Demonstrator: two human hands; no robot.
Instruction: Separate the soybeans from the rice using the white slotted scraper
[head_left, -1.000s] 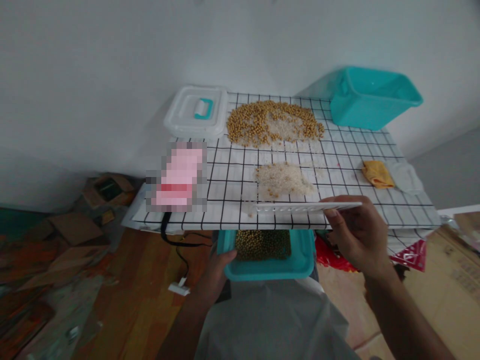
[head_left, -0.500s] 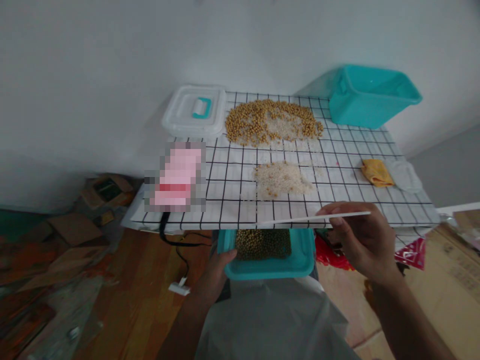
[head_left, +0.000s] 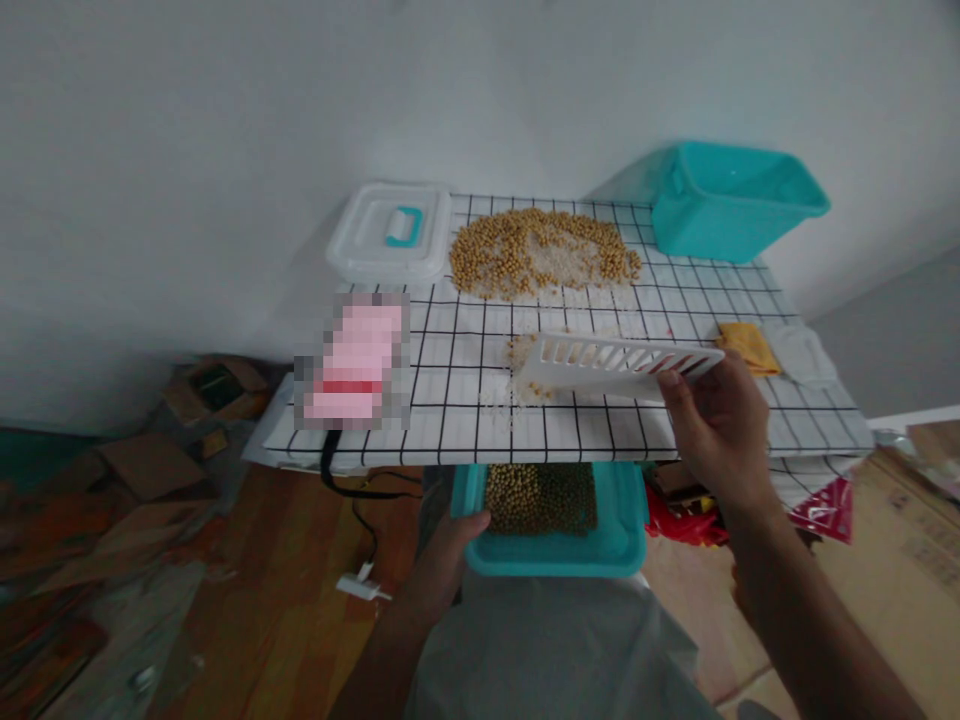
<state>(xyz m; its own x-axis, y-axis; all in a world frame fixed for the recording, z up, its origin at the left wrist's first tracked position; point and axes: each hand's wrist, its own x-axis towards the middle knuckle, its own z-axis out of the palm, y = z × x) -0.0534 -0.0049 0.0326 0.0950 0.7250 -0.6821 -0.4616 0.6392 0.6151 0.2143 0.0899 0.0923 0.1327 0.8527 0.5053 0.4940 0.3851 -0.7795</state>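
Note:
My right hand point(head_left: 716, 425) grips one end of a white slotted plastic strainer point(head_left: 611, 362) and holds it over the small pile of rice point(head_left: 521, 385) on the checked tablecloth point(head_left: 465, 420). Below the table's near edge, my left hand point(head_left: 442, 560) holds the left side of a teal tub point(head_left: 555, 548) that contains soybeans point(head_left: 540, 497). A larger heap of soybeans mixed with rice point(head_left: 544, 250) lies at the back of the table.
A white lidded box point(head_left: 390, 232) stands at the back left and a teal bin point(head_left: 731, 200) at the back right. A yellow cloth point(head_left: 746, 345) lies near the right edge. A pink blurred item point(head_left: 352, 362) sits at the left. Cardboard clutters the floor.
My right hand lifted the strainer from the table's near edge and carried it away from me, over the rice pile, tilting its slotted face into view. The tub shifted slightly right.

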